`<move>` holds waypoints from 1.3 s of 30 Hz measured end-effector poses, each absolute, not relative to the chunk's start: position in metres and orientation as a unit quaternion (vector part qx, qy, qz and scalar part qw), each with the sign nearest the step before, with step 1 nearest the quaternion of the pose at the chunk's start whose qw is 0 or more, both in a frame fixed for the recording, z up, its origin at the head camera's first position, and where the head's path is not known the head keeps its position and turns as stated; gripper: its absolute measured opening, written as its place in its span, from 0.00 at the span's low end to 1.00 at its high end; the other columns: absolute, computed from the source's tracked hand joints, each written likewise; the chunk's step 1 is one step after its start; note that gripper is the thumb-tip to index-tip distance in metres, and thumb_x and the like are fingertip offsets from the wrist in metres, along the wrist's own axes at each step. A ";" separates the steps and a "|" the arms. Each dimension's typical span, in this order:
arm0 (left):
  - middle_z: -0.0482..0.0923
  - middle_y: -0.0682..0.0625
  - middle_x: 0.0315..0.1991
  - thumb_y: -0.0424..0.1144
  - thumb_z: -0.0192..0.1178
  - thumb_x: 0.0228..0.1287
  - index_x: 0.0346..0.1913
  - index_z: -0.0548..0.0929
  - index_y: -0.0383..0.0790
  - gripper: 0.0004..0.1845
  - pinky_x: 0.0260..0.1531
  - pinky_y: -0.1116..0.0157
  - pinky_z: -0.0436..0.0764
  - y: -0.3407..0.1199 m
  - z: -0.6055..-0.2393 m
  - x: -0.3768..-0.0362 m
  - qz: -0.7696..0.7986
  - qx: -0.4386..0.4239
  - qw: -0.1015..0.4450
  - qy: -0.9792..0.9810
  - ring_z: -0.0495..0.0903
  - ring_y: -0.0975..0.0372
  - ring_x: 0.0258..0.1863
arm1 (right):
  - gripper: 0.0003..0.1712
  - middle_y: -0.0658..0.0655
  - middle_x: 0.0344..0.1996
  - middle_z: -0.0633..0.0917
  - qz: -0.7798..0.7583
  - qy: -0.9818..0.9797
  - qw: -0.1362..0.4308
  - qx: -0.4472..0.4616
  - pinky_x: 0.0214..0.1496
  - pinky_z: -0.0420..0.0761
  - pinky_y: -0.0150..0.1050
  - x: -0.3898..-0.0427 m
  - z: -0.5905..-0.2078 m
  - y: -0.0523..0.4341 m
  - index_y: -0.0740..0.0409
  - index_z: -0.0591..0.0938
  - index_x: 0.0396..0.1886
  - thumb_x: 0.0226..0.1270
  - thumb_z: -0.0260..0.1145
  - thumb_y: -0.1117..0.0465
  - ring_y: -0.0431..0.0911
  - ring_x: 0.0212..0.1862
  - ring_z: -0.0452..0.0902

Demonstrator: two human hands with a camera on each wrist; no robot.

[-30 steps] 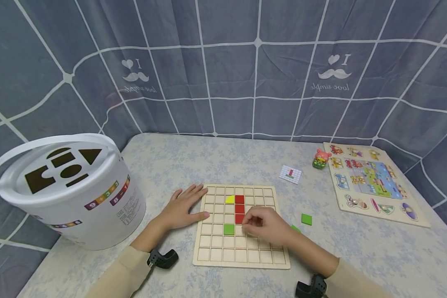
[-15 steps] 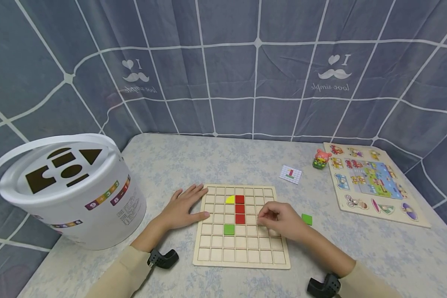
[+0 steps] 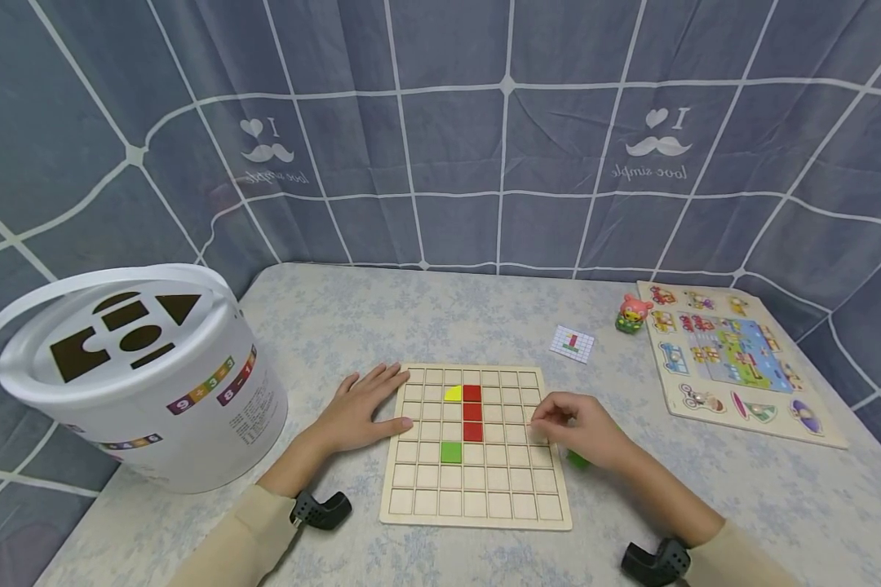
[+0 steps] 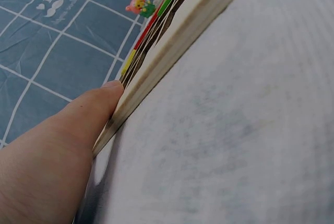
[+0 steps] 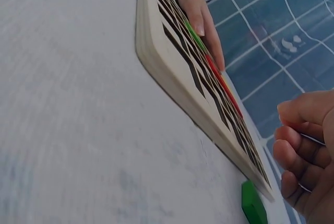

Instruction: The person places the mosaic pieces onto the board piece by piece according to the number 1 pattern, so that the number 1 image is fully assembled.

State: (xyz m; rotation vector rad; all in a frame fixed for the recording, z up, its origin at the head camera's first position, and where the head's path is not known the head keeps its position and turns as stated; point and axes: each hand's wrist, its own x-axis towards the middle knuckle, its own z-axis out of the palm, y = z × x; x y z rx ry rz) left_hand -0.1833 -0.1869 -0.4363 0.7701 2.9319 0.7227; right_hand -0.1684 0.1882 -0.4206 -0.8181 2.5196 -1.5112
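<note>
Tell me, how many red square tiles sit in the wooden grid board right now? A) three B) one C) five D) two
A: the head view shows three red square tiles stacked in one column of the wooden grid board, with a yellow tile beside the top one and a green square tile lower left.

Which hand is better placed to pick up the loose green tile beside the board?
Right, probably. The right hand hovers at the board's right edge, right above the green tile. The left hand lies flat against the board's left edge.
</note>
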 end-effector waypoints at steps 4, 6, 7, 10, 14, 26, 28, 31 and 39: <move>0.55 0.46 0.75 0.62 0.58 0.63 0.76 0.61 0.45 0.43 0.68 0.40 0.44 -0.187 -0.436 -0.183 0.233 0.246 0.013 0.941 0.49 0.51 0.75 | 0.05 0.47 0.23 0.80 -0.492 0.832 0.032 -0.256 0.28 0.73 0.34 -0.169 -0.420 0.196 0.60 0.84 0.34 0.66 0.69 0.62 0.40 0.25 0.71; 0.55 0.46 0.75 0.62 0.58 0.63 0.76 0.61 0.45 0.43 0.68 0.40 0.44 -0.187 -0.436 -0.183 0.233 0.246 0.013 0.941 0.49 0.50 0.75 | 0.06 0.47 0.23 0.79 -0.492 0.833 0.031 -0.250 0.27 0.72 0.34 -0.169 -0.420 0.200 0.61 0.84 0.34 0.66 0.69 0.62 0.40 0.25 0.71; 0.55 0.46 0.75 0.62 0.58 0.63 0.76 0.61 0.45 0.43 0.68 0.40 0.44 -0.187 -0.436 -0.183 0.233 0.245 0.014 0.941 0.49 0.51 0.75 | 0.05 0.47 0.23 0.79 -0.492 0.834 0.029 -0.247 0.27 0.72 0.34 -0.169 -0.420 0.202 0.61 0.84 0.34 0.66 0.69 0.62 0.40 0.25 0.71; 0.55 0.46 0.75 0.62 0.58 0.63 0.76 0.61 0.45 0.43 0.68 0.40 0.43 -0.188 -0.436 -0.182 0.234 0.245 0.013 0.941 0.49 0.51 0.75 | 0.04 0.48 0.23 0.80 -0.491 0.839 0.028 -0.233 0.25 0.71 0.34 -0.168 -0.418 0.208 0.60 0.84 0.34 0.66 0.68 0.63 0.39 0.24 0.70; 0.54 0.46 0.75 0.62 0.58 0.63 0.76 0.61 0.46 0.43 0.68 0.40 0.43 -0.187 -0.437 -0.182 0.234 0.246 0.012 0.940 0.49 0.51 0.75 | 0.04 0.50 0.24 0.80 -0.492 0.846 0.028 -0.207 0.24 0.70 0.34 -0.166 -0.416 0.216 0.61 0.84 0.34 0.66 0.68 0.64 0.40 0.25 0.70; 0.55 0.46 0.75 0.62 0.59 0.63 0.76 0.61 0.46 0.43 0.68 0.40 0.43 -0.187 -0.436 -0.182 0.234 0.242 0.012 0.941 0.49 0.51 0.75 | 0.02 0.53 0.24 0.81 -0.474 0.861 0.003 -0.185 0.25 0.73 0.34 -0.166 -0.420 0.239 0.61 0.83 0.33 0.64 0.69 0.66 0.41 0.24 0.73; 0.55 0.46 0.75 0.62 0.58 0.63 0.76 0.61 0.46 0.43 0.68 0.40 0.43 -0.186 -0.436 -0.182 0.233 0.242 0.012 0.942 0.49 0.50 0.75 | 0.02 0.53 0.25 0.82 -0.466 0.867 -0.002 -0.177 0.26 0.74 0.34 -0.166 -0.421 0.243 0.60 0.83 0.33 0.64 0.69 0.65 0.41 0.25 0.74; 0.55 0.46 0.75 0.63 0.58 0.63 0.76 0.61 0.46 0.43 0.68 0.40 0.43 -0.186 -0.436 -0.182 0.231 0.241 0.012 0.943 0.49 0.51 0.75 | 0.02 0.51 0.25 0.82 -0.450 0.876 -0.015 -0.171 0.27 0.74 0.34 -0.166 -0.422 0.249 0.60 0.83 0.33 0.65 0.68 0.65 0.40 0.26 0.74; 0.55 0.46 0.75 0.62 0.59 0.63 0.76 0.61 0.46 0.43 0.68 0.40 0.43 -0.186 -0.436 -0.182 0.237 0.241 0.011 0.941 0.49 0.50 0.75 | 0.03 0.49 0.24 0.81 -0.441 0.881 -0.032 -0.168 0.24 0.72 0.33 -0.163 -0.425 0.262 0.60 0.84 0.34 0.66 0.68 0.65 0.40 0.23 0.71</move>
